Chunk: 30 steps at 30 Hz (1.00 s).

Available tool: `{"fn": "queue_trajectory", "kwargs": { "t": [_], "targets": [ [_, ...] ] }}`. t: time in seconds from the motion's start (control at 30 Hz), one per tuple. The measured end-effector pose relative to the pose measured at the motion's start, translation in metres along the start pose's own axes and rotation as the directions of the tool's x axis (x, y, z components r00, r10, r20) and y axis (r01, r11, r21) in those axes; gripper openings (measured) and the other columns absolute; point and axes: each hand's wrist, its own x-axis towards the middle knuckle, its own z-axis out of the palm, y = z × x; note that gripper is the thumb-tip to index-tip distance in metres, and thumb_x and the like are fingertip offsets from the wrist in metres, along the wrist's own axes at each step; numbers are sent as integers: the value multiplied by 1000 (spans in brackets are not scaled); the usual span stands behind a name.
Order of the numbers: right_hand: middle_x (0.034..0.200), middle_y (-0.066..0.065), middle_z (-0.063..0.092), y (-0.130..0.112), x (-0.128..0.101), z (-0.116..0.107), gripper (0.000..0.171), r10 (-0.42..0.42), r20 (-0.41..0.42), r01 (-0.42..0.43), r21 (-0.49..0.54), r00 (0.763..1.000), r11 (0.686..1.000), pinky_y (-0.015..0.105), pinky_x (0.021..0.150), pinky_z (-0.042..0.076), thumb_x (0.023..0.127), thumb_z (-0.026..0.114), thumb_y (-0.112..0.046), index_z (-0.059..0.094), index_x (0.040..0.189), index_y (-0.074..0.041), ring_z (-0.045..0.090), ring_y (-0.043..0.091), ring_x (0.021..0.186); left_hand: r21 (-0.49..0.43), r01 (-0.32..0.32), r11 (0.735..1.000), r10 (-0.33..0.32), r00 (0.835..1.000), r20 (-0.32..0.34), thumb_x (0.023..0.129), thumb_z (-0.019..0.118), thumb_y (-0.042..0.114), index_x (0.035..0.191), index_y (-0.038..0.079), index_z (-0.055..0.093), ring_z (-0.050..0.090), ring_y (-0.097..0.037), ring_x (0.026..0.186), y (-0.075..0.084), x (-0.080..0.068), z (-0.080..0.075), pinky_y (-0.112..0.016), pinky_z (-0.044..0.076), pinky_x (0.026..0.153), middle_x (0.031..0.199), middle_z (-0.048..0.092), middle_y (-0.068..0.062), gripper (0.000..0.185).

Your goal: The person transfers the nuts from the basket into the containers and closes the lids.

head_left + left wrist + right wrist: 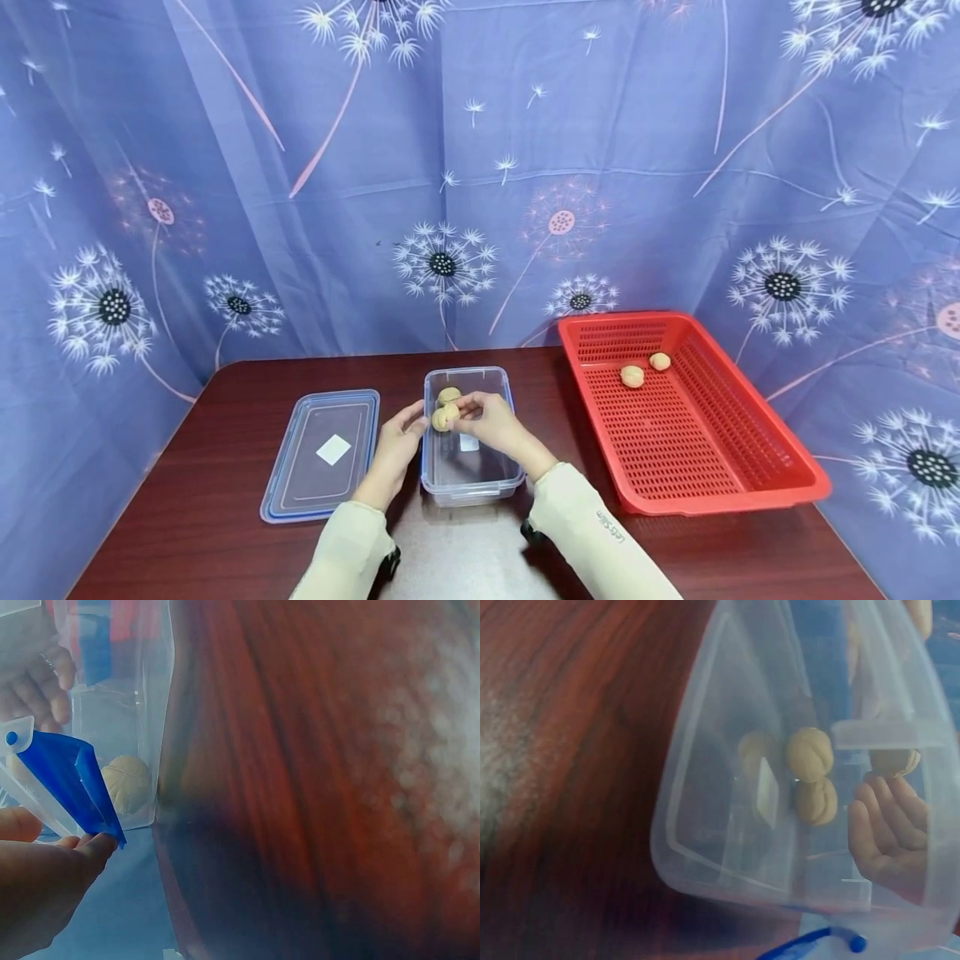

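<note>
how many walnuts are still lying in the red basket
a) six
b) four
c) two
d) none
c: the head view shows two walnuts lying near the far end of the red basket, with the rest of its floor bare.

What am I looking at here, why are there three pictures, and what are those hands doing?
No machine: a person works with bare hands and wears three cameras. The wide picture comes from the head, the two close-ups from the wrists. On the dark wooden table lie a clear lid, a clear plastic box and a red basket holding two walnuts. The right hand is over the box, holding a walnut in a fingertip grip; another walnut lies in the box. The left hand touches the box's left side. The right wrist view looks through the box's clear wall.
</note>
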Motion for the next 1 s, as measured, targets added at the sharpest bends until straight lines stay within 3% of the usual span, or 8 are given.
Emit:
{"fn": "queue_trajectory", "kwargs": {
  "t": [0.17,0.73,1.0],
  "targets": [
    [84,15,68,3,-1,4,27,11,27,-9,-82,1000,997,20,68,53,77,77,-3,65,98,9,63,18,75,3,-6,1000,6,1000,-1,98,47,2,137,-9,44,43,-38,129,-1,0,0,-49,33,109,136,47,-31,41],
    [83,13,68,8,-1,13,29,57,101,-38,-182,993,983,19,65,50,74,79,-7,68,96,7,58,10,71,-8,-16,1000,16,1000,6,99,46,2,137,-10,44,44,-39,128,-3,0,0,-50,34,109,135,48,-31,41],
    [87,16,68,8,-1,13,28,53,107,-31,-197,993,980,24,71,50,75,78,-7,68,97,7,62,22,80,-3,-15,1000,15,1000,0,99,47,2,138,-9,44,44,-38,129,-4,2,-1,-50,33,109,135,48,-31,41]
  ]
}}
